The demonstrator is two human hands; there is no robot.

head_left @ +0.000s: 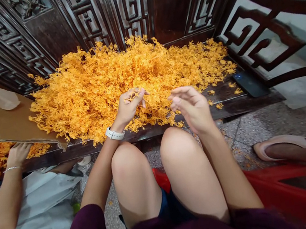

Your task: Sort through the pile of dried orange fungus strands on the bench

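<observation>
A large heap of orange, spidery pieces with thin curled strands (93, 89) covers the dark wooden bench. They look like small artificial flower parts, but I cannot tell their exact kind. At the heap's front edge, my left hand (128, 108), with a white watch on its wrist, pinches one orange stringy piece (137, 95) between thumb and fingers. My right hand (195, 109) is raised a little to the right, apart from the left. Its thumb and fingertips are drawn together, and whatever may be between them is too small to make out.
A cardboard sheet (21, 117) stands at the left; beyond it a co-worker's hand (18, 152) touches more orange pieces. A phone (250, 83) lies at the bench's right end by the carved armrest (270, 28). A red plastic stool (299, 183) and another person's foot are at the right.
</observation>
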